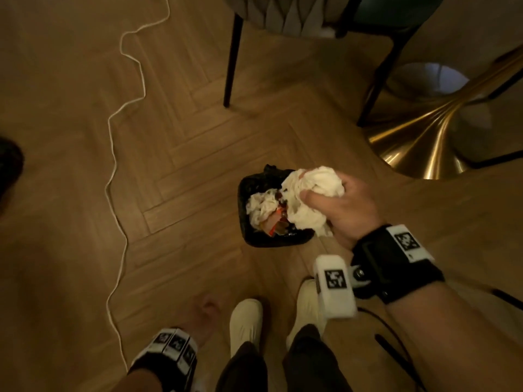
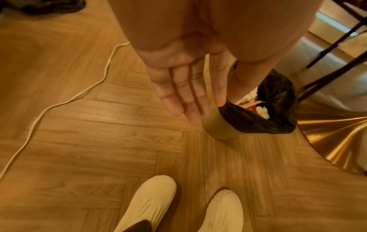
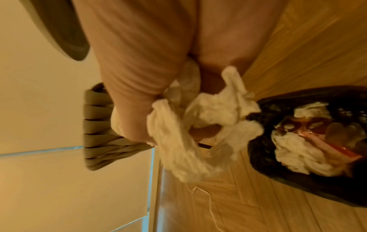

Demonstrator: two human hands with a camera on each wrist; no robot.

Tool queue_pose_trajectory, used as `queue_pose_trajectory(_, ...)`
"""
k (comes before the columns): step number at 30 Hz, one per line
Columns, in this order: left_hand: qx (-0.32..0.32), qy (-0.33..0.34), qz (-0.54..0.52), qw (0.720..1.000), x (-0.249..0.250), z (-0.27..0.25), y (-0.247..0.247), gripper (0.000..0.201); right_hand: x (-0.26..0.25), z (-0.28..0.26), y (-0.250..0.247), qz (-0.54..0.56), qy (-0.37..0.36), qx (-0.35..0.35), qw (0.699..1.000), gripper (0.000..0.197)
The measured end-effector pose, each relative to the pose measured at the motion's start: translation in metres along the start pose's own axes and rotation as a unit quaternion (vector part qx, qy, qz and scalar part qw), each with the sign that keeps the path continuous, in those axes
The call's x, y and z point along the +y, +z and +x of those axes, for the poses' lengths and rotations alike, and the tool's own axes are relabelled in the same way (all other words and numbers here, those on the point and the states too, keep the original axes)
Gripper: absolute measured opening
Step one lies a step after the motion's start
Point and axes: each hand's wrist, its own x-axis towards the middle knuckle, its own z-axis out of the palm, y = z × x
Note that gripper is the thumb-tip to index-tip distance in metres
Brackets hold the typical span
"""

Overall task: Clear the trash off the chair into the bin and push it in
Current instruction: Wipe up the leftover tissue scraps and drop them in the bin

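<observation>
My right hand [image 1: 325,190] grips a crumpled wad of white tissue [image 1: 305,216] just above the small bin [image 1: 246,222], which has a black liner. In the right wrist view the tissue [image 3: 208,119] bunches out between the thumb and curled fingers of that hand [image 3: 170,125], beside the bin [image 3: 298,180]. More white tissue and orange-red wrappers [image 1: 276,222] lie inside the bin. My left hand [image 2: 186,109] hangs low near my feet with straight fingers, holding nothing. The grey woven chair [image 1: 283,18] stands beyond the bin; its seat top is out of view.
A white cable [image 1: 113,154] snakes across the wooden floor on the left. A gold flared table base [image 1: 418,142] stands right of the bin, with black chair legs [image 1: 232,60] nearby. My two cream shoes [image 1: 246,321] stand just before the bin.
</observation>
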Motion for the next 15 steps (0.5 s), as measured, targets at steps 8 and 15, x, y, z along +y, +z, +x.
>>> queue_pose_trajectory(8, 0.012, -0.005, -0.098, 0.995, -0.035, 0.006, 0.019, 0.026, 0.121, 0.097, 0.043, -0.192, 0.095, 0.011, 0.977, 0.049)
queue_pose_trajectory(15, 0.012, 0.020, -0.115, 0.993, -0.003, -0.012, 0.002, 0.036, 0.127, 0.089, 0.030, -0.244, 0.108, 0.039, 0.963, 0.047)
